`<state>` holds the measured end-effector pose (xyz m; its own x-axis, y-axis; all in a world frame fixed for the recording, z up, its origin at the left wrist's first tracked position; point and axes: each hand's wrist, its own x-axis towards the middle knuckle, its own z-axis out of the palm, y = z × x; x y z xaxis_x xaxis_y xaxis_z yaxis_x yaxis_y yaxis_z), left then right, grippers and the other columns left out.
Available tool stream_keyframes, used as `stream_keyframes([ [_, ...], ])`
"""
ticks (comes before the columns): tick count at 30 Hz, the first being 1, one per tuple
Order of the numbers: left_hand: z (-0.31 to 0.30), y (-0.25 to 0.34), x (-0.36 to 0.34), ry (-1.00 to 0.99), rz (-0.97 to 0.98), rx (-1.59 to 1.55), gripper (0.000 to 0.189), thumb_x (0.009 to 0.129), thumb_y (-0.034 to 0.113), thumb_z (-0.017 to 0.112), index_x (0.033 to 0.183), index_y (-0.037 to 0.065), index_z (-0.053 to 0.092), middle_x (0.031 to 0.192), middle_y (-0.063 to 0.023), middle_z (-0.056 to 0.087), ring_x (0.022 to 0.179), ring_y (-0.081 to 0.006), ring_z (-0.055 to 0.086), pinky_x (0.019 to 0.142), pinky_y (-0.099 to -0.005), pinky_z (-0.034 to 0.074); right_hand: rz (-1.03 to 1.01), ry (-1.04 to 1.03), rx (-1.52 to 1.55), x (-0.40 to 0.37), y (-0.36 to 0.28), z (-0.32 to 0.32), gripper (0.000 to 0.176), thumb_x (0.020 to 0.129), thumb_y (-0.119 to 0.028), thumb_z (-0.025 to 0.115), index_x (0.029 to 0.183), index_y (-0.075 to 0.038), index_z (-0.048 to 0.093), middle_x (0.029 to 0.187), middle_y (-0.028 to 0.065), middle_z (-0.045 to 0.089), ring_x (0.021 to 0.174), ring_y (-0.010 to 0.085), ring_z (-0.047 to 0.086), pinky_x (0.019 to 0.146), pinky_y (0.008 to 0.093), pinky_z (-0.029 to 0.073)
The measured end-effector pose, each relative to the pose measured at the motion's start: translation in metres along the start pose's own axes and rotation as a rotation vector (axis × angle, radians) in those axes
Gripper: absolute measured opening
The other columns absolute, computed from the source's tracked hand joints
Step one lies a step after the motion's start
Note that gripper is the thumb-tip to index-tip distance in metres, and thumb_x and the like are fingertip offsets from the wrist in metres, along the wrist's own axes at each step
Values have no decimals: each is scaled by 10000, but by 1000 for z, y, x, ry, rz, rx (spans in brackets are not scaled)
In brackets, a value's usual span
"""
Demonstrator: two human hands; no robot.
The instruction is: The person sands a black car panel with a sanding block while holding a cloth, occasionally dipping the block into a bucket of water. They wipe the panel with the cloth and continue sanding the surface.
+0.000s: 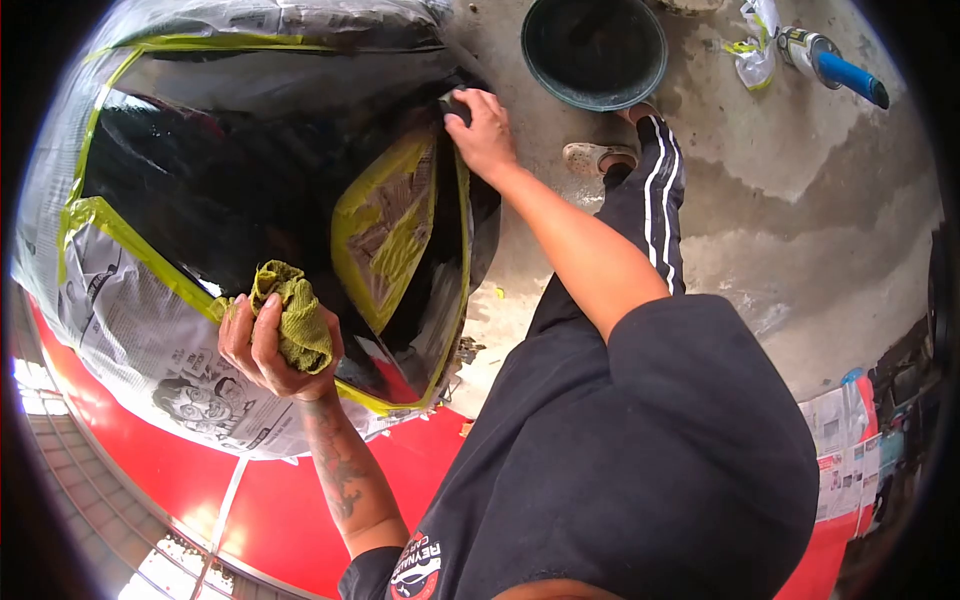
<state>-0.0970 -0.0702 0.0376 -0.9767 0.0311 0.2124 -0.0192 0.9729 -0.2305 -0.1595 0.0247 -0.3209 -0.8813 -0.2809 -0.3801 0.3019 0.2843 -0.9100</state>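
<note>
My left hand [278, 345] is closed around a crumpled yellow-green cloth [305, 325], raised in front of the car's lower masked edge. My right hand [485, 135] rests at the upper right edge of the glossy black car panel [240, 190], fingers curled and pressed together. A small greyish piece shows at its fingertips, too small to name. Yellow-green masking tape [145, 255] borders the panel. A taped-over lamp-shaped area [385, 230] lies below my right hand. Newspaper [190, 360] covers the surfaces around the panel.
A dark round basin [595, 50] stands on the wet concrete floor [780, 230] near my feet. At the upper right are a can with a blue handle-like piece [850, 78] and a plastic bag [757, 50]. Red bodywork [290, 510] shows below the newspaper.
</note>
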Motion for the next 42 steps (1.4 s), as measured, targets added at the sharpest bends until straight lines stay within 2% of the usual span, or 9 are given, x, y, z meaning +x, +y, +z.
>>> stream_keyframes([
  [2,2,-2,2,9,2,10,417,757,184,811,1139,98,668,1148,-131,663,1046,-335,664,953,-517,528,176,-12,-54,-1,7,-7,399,880,-249,711,1237,-86,641,1250,164,655,1191,378,615,1035,460,482],
  [10,0,1,4,7,9,-17,425,738,101,827,1130,40,674,1106,-126,677,1047,-328,659,955,-475,532,-106,-60,270,-12,-47,-21,381,880,-276,718,1198,-78,649,1219,174,645,1169,380,612,1026,451,482],
  [14,1,3,6,17,3,-19,428,742,110,826,1137,46,675,1109,-128,677,1055,-327,657,961,-479,523,107,-83,223,-8,-55,-18,389,883,-279,717,1196,-60,644,1188,190,646,1133,383,625,996,447,496],
  [18,0,2,3,3,2,-8,429,750,120,822,1147,51,675,1124,-131,678,1056,-328,656,971,-483,514,-217,-49,326,-52,-123,-38,392,889,-284,708,1202,-59,639,1247,197,615,1186,382,579,1058,462,443],
  [23,-1,2,4,11,7,-19,433,752,123,823,1153,52,676,1132,-135,678,1051,-331,655,968,-484,514,-77,-82,287,-28,-91,-32,370,888,-268,702,1194,-67,650,1230,162,636,1161,360,587,1018,445,458],
  [28,0,2,4,6,2,-12,438,751,115,829,1156,53,675,1129,-141,677,1047,-337,656,963,-480,516,-342,-54,278,-65,-164,-49,439,844,-236,760,1238,-103,620,1277,176,572,1150,390,571,1007,479,465],
  [32,0,1,6,3,8,-25,437,752,99,830,1157,49,673,1126,-145,677,1045,-341,656,959,-476,516,-510,-87,229,-58,-162,-57,459,814,-219,784,1236,-142,623,1305,128,576,1105,363,579,985,467,483],
  [35,-4,2,3,7,2,-25,429,763,99,832,1157,43,671,1124,-146,676,1045,-342,654,955,-476,516,-329,-34,213,-41,-157,-44,476,777,-211,786,1218,-140,622,1308,116,568,1095,350,575,938,482,482],
  [42,0,1,1,56,-44,-120,444,790,118,849,1177,22,655,1127,-145,676,1083,-361,633,963,-493,510,-833,-140,166,-102,-181,-64,569,741,-258,821,1275,-215,630,1375,92,548,1130,301,561,879,458,465],
])
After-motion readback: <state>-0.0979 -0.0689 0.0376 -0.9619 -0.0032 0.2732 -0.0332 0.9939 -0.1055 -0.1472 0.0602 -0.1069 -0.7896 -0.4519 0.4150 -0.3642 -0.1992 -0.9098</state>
